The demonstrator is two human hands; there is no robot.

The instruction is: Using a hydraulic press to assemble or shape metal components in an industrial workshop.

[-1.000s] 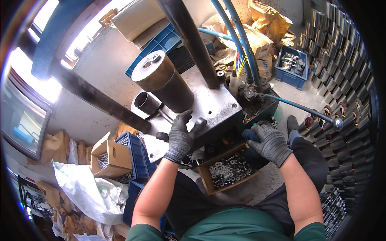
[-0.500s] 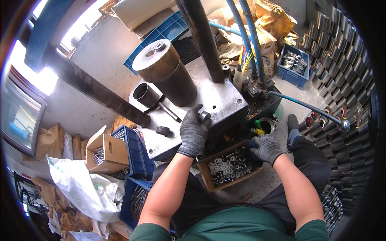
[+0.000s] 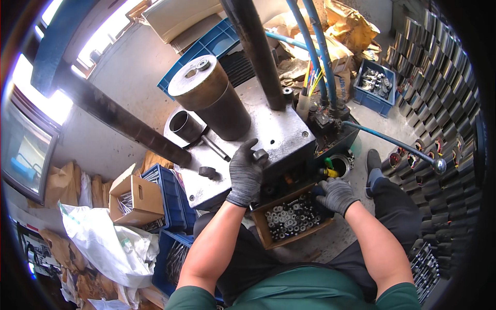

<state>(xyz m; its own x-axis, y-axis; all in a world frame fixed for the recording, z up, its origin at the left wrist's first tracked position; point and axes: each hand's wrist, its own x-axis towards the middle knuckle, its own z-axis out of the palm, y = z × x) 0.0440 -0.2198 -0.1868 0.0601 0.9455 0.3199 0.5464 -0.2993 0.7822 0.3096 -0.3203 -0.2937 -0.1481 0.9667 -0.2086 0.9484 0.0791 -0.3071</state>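
Note:
My left hand (image 3: pixel 245 173), in a grey knit glove, is over the front edge of a thick steel plate (image 3: pixel 289 138). Its thumb and fingers close on a short dark metal ring (image 3: pixel 261 155). A similar ring (image 3: pixel 207 172) lies on the plate, with a metal rod (image 3: pixel 216 148) beyond it. My right hand (image 3: pixel 338 196), gloved alike, is at the right end of an open box (image 3: pixel 264 227) of small bearings and dark parts. Its fingers curl around something dark blue that I cannot make out. A yellow-and-green object (image 3: pixel 330 170) lies just beyond them.
On the plate stand a tall steel cylinder (image 3: pixel 216 101) and a short hollow one (image 3: pixel 186 126), between dark columns (image 3: pixel 256 51). A blue lever (image 3: pixel 390 137) reaches out at right, before stacked metal sleeves (image 3: pixel 439 103). Blue crates (image 3: pixel 173 199) and a white sack (image 3: pixel 108 243) are at left.
The whole view has shifted slightly. Both hands stay almost where they were, the left with the ring and the right at the box end.

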